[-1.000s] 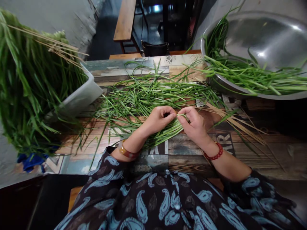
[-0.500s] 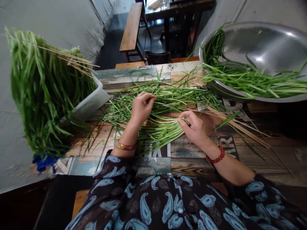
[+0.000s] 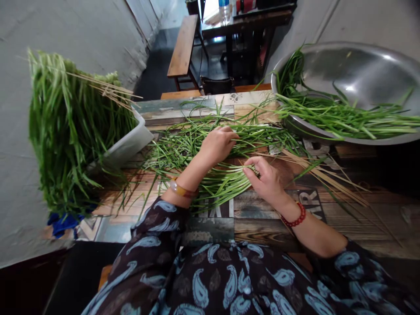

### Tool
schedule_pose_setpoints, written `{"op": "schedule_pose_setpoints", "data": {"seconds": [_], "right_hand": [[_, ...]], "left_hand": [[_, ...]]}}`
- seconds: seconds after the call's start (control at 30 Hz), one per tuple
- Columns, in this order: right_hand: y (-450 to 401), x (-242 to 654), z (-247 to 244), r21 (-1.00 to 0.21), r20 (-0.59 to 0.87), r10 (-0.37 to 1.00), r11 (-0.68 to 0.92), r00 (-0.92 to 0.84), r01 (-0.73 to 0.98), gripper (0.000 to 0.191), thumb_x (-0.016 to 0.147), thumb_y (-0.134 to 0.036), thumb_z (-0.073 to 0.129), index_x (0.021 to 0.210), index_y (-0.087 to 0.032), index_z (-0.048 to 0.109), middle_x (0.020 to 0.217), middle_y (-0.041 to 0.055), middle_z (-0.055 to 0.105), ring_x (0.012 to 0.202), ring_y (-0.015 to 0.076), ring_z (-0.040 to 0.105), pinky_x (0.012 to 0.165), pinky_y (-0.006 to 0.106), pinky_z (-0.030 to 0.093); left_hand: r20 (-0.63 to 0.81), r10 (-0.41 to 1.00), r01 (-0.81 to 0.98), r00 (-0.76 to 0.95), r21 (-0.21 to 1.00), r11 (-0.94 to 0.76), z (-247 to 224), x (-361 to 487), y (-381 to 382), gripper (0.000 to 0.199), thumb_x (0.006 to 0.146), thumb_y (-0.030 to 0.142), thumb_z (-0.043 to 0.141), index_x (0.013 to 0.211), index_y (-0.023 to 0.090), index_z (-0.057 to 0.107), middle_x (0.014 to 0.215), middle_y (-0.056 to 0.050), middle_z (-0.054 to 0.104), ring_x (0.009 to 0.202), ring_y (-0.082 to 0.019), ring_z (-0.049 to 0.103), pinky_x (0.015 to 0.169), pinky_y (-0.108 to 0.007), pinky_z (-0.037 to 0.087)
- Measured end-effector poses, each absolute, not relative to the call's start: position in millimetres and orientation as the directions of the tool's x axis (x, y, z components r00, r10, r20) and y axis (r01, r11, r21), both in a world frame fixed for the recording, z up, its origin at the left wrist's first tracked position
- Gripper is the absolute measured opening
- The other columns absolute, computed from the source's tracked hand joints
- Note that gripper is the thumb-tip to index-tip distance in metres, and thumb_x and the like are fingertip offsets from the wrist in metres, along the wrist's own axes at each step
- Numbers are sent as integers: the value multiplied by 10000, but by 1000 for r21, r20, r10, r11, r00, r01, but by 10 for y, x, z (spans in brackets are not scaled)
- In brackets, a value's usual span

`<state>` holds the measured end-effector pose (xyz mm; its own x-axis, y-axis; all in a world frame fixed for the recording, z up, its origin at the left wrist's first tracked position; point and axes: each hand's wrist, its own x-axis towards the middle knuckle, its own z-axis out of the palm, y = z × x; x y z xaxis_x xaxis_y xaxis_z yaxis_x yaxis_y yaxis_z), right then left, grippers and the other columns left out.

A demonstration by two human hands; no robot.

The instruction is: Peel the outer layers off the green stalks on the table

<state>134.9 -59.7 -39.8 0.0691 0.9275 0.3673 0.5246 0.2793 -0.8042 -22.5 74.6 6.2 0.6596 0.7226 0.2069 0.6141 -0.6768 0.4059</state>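
Green garlic chives [image 3: 187,138] lie loose in a tangled pile across the middle of the table. Over that pile is my left hand [image 3: 219,143], its fingers curled and pressed together at the stalks; what lies between the fingertips is hidden. My right hand [image 3: 265,176], nearer to me, pinches the pale cut ends of a small bunch of chives [image 3: 226,179]. The green leaves of this bunch trail leftward on the table. Several thin wooden skewers [image 3: 323,168] lie to the right of my right hand.
At the left, a white plastic bin [image 3: 134,138] holds a tall heap of skewered chives [image 3: 75,131]. A large steel bowl [image 3: 361,65] with more chives stands at the right. A blue cloth [image 3: 61,225] lies by the bin. Beyond the table is a wooden bench [image 3: 183,46].
My left hand has moved right and slightly forward over the loose pile. My right hand keeps its pinch on the bunch in nearly the same place. The view has shifted slightly.
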Motion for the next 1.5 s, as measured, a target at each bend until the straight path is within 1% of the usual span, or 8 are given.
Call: {"op": "schedule_pose_setpoints", "data": {"seconds": [0.17,0.37,0.47,0.57,0.67,0.77,1.03,1.5], "right_hand": [[-587,1341,-370,-804,388,919,305,62,510,113,918,-324,558,937,-219,592,788,3,653,618,134,563,629,261,449],[-575,1334,-316,-792,415,907,322,70,519,95,914,-310,546,908,-226,590,731,-11,624,590,133,546,592,255,430],[-577,1337,-328,-798,402,913,309,75,518,109,915,-328,544,912,-230,591,735,-8,627,595,138,550,597,259,435],[-584,1343,-354,-804,393,917,303,73,512,118,920,-338,546,926,-230,593,782,2,655,617,138,568,620,261,452],[-595,1348,-368,-803,389,918,295,79,518,117,921,-338,557,944,-231,598,810,6,673,647,142,592,647,264,468],[-608,1352,-360,-808,383,919,286,91,515,113,911,-334,579,953,-233,605,793,1,678,636,144,602,640,267,477],[-617,1364,-329,-833,354,930,264,102,487,146,894,-334,587,993,-230,614,894,24,723,714,162,650,703,287,517],[-647,1378,-259,-829,329,940,244,87,504,132,909,-341,585,994,-243,615,868,7,713,692,158,639,670,286,502]], "left_hand": [[127,640,618,758,173,-767,-27,92,858,229,902,181,544,925,158,771,970,-127,686,932,-252,581,850,-387,434],[130,641,628,757,126,-768,-118,125,876,268,916,219,523,773,149,738,887,-137,668,912,-269,563,775,-388,407],[234,662,605,712,275,-747,-117,27,861,202,859,164,567,713,154,706,892,-114,672,909,-248,574,817,-384,421],[296,719,497,629,558,-665,-79,-122,782,123,773,104,602,675,150,661,836,-67,660,811,-183,586,776,-319,448],[195,810,378,553,807,-453,-23,-275,602,43,754,164,650,722,136,646,713,-9,606,629,-115,524,617,-246,417],[22,840,240,542,954,-179,16,-377,382,182,790,280,682,869,117,678,729,-8,643,606,-98,532,589,-224,417],[-75,825,118,561,993,10,-2,-403,181,303,845,437,672,882,143,739,780,-31,709,677,-109,576,645,-226,425],[-7,883,100,469,994,-46,11,-336,147,185,740,322,782,740,139,756,753,-43,695,709,-133,598,671,-250,454]]}}
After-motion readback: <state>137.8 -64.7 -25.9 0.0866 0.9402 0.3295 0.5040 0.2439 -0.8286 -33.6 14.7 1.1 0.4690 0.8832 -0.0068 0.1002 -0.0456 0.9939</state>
